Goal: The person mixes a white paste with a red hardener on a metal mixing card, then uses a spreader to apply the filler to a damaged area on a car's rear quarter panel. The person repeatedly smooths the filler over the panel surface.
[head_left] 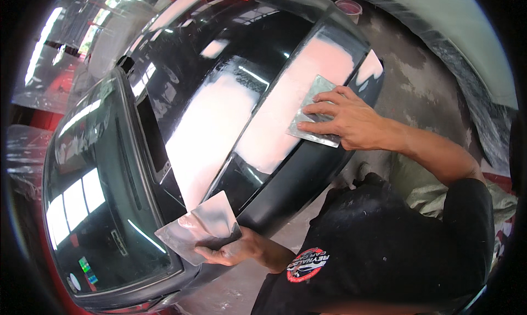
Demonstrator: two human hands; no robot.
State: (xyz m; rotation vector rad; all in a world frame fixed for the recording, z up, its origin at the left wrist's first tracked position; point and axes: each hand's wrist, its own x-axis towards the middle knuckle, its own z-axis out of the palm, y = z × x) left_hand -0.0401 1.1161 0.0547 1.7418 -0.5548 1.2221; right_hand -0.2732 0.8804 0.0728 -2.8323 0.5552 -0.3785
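Note:
My left hand (233,250) grips the edge of a flat grey putty board (211,219), which carries a smear of pinkish body filler. The board is held beside the lower corner of the car's hood, near the windshield. Out over the front fender, my right hand (351,119) holds a thin metal spreader (314,112), its fingers spread across the top. The spreader lies against a pale pink filler patch (269,131) on the black fender (307,164). A second, broad filler patch (211,128) covers part of the hood, across the panel seam.
The dark windshield (104,183) reflects bright windows on the left. A small filler patch (369,68) sits at the car's front corner. A round tub (348,9) stands on the stained floor (411,90). Plastic sheeting (439,57) covers a pale vehicle at upper right.

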